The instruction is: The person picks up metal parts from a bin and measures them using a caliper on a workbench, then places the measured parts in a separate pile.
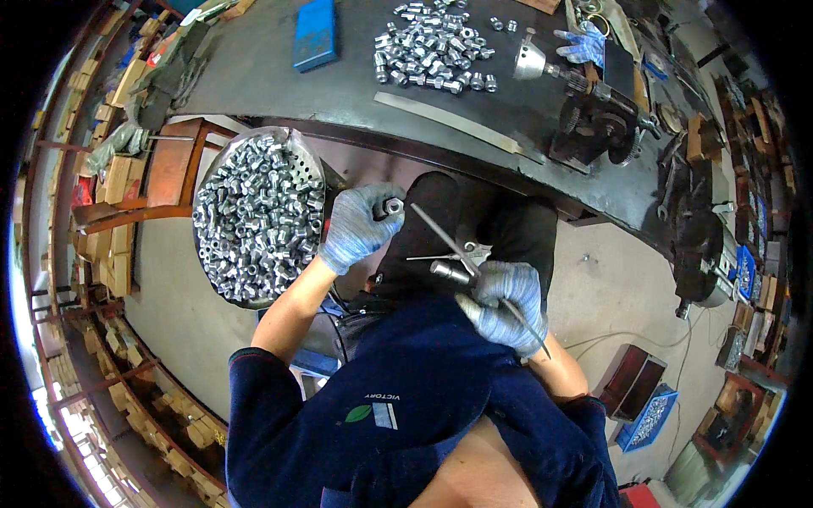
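My left hand point(358, 227), in a grey-blue knit glove, pinches a small shiny metal hex fitting point(393, 206), its bore showing. In my right hand point(506, 306), gloved alike, is a slim metal file point(436, 228); its tip points up and left toward the fitting, apart from it, and its thin tail sticks out below the palm. Just beyond the right fingers is a short silver cylinder point(450, 271); whether they hold it I cannot tell. A silver air blow gun point(476, 252) with a thin nozzle shows over my lap, partly hidden.
A round metal container point(313, 173) heaped with fittings stands at my left, beside a wooden chair point(174, 173). On the dark workbench point(254, 85) are a pile of fittings point(432, 49), a blue box point(314, 34), a flat metal bar point(449, 121) and a chuck machine point(584, 110).
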